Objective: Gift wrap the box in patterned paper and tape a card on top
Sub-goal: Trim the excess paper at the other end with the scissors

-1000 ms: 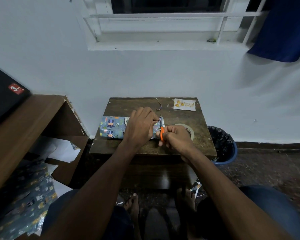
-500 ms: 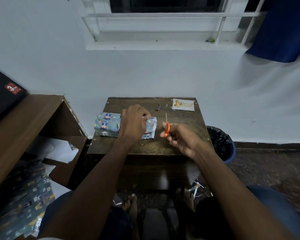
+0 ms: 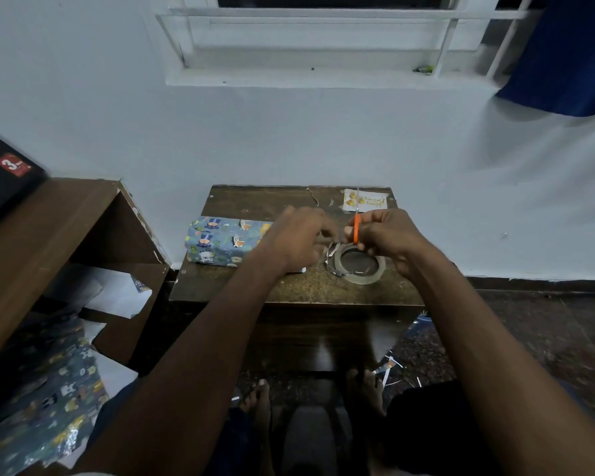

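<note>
While right hand (image 3: 389, 240) grips orange scissors (image 3: 357, 228) over tape roll (image 3: 359, 266), left hand (image 3: 294, 240) blurred, grip unclear, beside wrapped box (image 3: 220, 243)

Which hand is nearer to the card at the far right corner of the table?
The right hand. It holds the orange scissors just in front of the card, with the blades reaching over it. The left hand is farther left, over the wrapped box.
</note>
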`<state>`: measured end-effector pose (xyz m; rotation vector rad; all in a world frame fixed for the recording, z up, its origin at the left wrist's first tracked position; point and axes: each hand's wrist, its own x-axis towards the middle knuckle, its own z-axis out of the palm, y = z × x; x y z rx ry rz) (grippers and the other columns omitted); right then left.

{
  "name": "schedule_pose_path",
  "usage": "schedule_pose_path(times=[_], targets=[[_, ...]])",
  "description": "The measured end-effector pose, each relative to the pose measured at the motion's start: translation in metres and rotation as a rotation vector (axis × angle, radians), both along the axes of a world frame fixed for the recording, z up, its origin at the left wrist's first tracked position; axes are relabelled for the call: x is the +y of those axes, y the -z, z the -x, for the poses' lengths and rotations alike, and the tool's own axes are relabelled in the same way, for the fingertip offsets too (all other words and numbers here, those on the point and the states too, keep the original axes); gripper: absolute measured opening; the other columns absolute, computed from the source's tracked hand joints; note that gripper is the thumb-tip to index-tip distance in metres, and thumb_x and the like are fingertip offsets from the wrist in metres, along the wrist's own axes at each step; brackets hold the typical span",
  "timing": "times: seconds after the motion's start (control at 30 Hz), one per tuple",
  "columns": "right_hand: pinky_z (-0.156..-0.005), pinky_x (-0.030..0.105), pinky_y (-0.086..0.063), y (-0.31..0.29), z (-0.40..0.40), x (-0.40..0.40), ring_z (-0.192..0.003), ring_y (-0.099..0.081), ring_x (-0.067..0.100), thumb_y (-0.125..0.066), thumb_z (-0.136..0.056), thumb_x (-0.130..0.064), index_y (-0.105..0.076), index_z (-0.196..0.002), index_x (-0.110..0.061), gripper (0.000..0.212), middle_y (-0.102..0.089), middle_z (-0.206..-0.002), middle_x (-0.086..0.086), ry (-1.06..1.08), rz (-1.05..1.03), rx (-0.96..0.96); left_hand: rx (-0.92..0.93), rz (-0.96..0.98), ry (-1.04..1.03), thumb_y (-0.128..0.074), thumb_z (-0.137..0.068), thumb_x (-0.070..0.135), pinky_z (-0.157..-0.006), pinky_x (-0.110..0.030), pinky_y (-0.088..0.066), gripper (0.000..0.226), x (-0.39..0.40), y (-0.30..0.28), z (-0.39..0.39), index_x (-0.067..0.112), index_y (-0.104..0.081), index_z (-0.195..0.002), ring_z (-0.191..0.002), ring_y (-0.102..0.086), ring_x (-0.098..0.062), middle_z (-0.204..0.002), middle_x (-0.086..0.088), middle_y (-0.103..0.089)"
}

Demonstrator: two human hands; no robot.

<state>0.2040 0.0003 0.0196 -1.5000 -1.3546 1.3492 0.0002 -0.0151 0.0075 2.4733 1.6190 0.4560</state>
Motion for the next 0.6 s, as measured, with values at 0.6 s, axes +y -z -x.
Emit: schedule_pose_path(times=[0.6], targets=[[-0.048, 0.025, -0.047, 0.008, -0.002, 0.015, -0.05, -0.067, 0.006, -0.066, -0.085, 0.008, -0.07, -0.101, 0.014, 0.017, -0.08, -0.085, 0.01, 0.121, 0.036, -0.114, 0.366, -0.058, -0.055, -0.072, -0.093, 0.031, -0.096, -0.037, -0.034, 0.019, 0.019, 0.011, -0.022, 0.034, -0.077, -0.111, -0.1, -0.067, -0.019, -0.103, 0.007, -0.077]])
